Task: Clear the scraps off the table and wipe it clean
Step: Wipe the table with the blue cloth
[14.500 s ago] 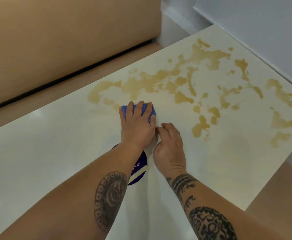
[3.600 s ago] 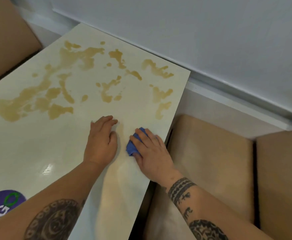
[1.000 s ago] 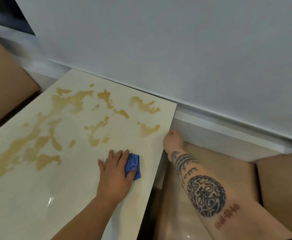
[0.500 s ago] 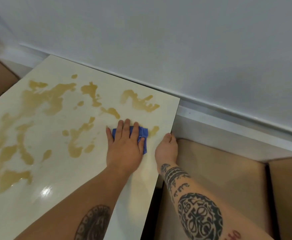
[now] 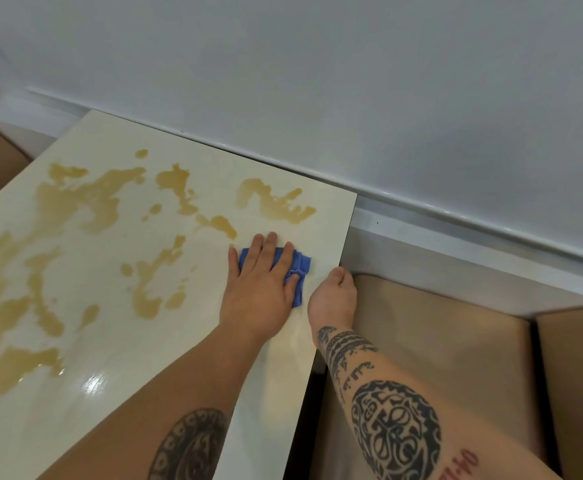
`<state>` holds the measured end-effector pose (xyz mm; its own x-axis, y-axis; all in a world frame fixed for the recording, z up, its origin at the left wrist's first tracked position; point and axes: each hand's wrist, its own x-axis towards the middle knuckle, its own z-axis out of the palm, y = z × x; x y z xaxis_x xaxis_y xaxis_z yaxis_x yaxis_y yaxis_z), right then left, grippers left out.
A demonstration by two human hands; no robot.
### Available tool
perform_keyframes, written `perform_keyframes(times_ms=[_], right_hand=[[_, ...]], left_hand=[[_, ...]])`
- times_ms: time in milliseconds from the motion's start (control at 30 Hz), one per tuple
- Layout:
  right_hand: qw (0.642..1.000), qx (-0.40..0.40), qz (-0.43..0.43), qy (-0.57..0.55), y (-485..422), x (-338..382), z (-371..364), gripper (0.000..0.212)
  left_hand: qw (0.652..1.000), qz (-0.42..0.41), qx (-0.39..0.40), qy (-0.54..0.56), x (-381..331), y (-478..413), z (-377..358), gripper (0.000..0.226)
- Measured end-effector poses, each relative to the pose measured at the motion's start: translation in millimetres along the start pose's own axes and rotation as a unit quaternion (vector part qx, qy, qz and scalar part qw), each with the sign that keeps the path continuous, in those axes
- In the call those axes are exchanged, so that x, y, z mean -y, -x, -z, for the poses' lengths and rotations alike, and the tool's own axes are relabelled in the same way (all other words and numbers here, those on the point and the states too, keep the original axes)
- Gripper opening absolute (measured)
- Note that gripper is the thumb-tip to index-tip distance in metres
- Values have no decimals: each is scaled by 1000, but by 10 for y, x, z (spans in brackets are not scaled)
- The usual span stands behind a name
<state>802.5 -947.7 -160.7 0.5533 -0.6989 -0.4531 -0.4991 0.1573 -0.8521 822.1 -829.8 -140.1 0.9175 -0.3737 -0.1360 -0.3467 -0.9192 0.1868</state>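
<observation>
The left hand (image 5: 260, 285) presses flat-fingered on the blue cloth (image 5: 300, 268) at frame centre to wipe — the right hand (image 5: 333, 296), fingers curled, grips the table (image 5: 317, 341) edge, seemingly for bracing.

My left grip (image 5: 262, 282) lies flat, fingers straight, pressing the blue cloth (image 5: 298, 268) onto the cream surface (image 5: 110, 341). The cloth pokes out past my fingertips and to the right of my palm. Yellow-brown spill patches (image 5: 276, 202) spread ahead of and to the left of that grip. My right grip (image 5: 333, 296) curls over the surface's right edge, just beside the cloth. A tan cushion (image 5: 439, 341) sits below, right of it.
</observation>
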Motion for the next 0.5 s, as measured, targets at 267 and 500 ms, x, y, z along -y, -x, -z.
perform_keyframes(times_ms=[267,500], right_hand=[[1000,-6,12,6,-53,-78,-24,46],[999,-15,43,10,81,-35,35,54]], left_hand=[[998,55,-15,2,-347,-360,-43,61],[967,-13,87,238,-130,-156,285,61]])
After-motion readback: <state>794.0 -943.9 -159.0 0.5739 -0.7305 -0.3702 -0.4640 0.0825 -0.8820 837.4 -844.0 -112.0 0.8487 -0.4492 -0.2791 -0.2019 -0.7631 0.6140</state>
